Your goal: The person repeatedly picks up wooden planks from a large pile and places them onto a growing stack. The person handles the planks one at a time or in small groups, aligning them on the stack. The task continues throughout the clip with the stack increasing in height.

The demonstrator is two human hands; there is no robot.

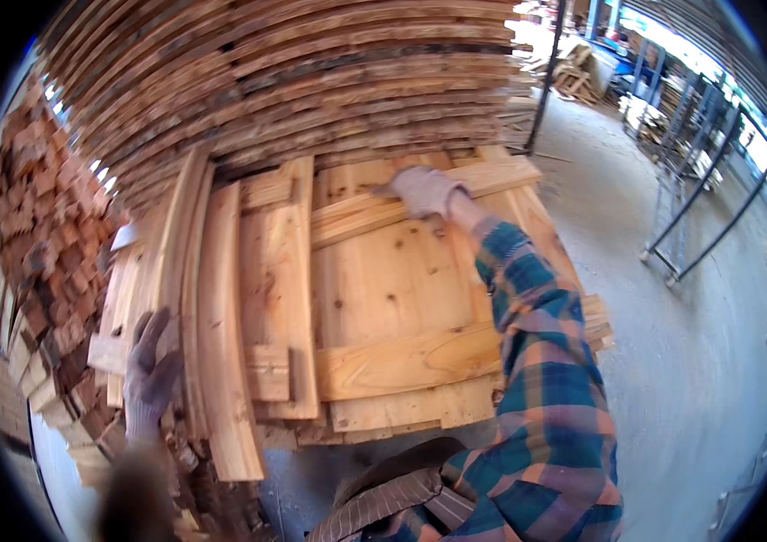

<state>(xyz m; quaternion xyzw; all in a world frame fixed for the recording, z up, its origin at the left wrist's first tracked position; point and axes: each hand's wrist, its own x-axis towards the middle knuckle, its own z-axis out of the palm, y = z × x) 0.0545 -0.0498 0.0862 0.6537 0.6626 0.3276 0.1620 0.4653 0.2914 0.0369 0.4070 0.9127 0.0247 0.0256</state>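
1 slat (358,219) under R fingers (396,188), planks (192,271) nr L fingers (157,327)

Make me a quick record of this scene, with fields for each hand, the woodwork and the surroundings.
Left hand: gloved, fingers spread, beside the long planks; contact unclear
Right hand: gloved, blurred, over the upper crosswise board; grip unclear
Right sleeve: plaid
Woodwork: broad wooden panel; the lower crosswise board lies on its near part
Beyond the panel: layered timber stack
Far left: heap of reddish wood pieces
Right: grey floor
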